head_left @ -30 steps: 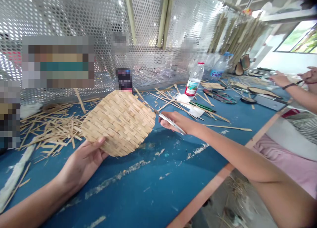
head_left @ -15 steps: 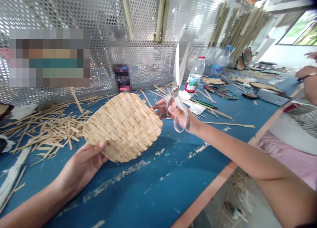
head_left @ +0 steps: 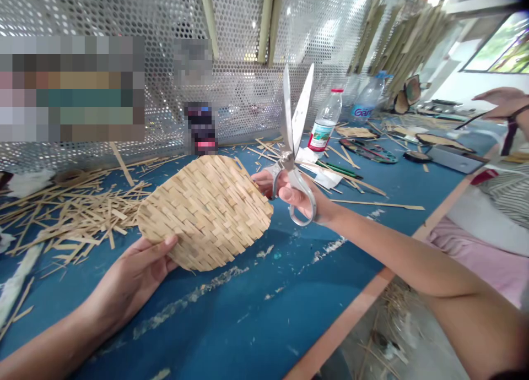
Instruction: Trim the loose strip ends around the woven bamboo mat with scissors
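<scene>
In the head view, the left hand (head_left: 138, 264) pinches the woven panel (head_left: 206, 215) at its lower left corner, thumb on the face, fingers behind, holding it tilted above the blue desk (head_left: 215, 330). The right hand (head_left: 301, 201) holds the scissors (head_left: 288, 158) by their handles, blades spread and pointing up; its fingertips lie at the panel's right edge, though whether they touch it I cannot tell. With only one corner gripped, the panel could swing or sag if its far side were pushed. The spread blades could nick fingers if they turned toward that edge, and the strips along the rim might slip loose if tugged. A reach beyond the blades could knock the red-capped bottle (head_left: 325, 124), which stands near them. As for room, loose strips (head_left: 91, 212) crowd the desk to the left, and the perforated screen (head_left: 248, 115) bounds the back. The widest space lies in front of the panel, toward the pale front edge (head_left: 343, 321); a co-worker's hand (head_left: 502, 100) is well apart, at far right.
</scene>
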Tool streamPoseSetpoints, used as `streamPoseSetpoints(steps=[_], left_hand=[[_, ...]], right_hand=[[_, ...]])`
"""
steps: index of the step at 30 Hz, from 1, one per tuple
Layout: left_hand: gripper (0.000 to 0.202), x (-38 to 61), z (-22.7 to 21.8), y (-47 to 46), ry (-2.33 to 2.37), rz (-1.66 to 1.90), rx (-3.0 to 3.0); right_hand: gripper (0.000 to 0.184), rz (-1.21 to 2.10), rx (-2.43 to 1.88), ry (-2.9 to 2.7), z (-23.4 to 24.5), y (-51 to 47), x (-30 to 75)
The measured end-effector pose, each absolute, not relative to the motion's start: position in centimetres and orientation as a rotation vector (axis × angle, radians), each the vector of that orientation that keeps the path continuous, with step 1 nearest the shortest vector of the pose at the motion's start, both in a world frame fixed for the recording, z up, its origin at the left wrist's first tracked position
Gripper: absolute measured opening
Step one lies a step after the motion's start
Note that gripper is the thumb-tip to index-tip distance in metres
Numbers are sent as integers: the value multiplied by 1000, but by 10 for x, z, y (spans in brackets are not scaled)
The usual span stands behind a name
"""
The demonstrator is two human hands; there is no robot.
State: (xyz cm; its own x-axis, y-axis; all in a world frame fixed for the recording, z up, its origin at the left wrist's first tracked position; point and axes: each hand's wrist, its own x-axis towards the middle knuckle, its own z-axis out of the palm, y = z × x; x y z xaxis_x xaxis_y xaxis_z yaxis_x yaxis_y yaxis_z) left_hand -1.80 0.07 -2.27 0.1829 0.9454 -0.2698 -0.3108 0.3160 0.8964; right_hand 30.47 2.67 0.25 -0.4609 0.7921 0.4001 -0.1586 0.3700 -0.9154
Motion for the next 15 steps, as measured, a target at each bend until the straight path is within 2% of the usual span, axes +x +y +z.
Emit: streamPoseSetpoints(steps=[5,10,15], left_hand=[[11,-19,-24,1,988,1016,808],[14,-17,-22,1,1005,1028,788],[28,-15,-22,1,1015,1016,790]], right_hand=[[42,1283,-588,-1702,4,28,305],[55,1316,-712,-1657,5,28,304],[45,1318,-665,-1610,5,30,307]])
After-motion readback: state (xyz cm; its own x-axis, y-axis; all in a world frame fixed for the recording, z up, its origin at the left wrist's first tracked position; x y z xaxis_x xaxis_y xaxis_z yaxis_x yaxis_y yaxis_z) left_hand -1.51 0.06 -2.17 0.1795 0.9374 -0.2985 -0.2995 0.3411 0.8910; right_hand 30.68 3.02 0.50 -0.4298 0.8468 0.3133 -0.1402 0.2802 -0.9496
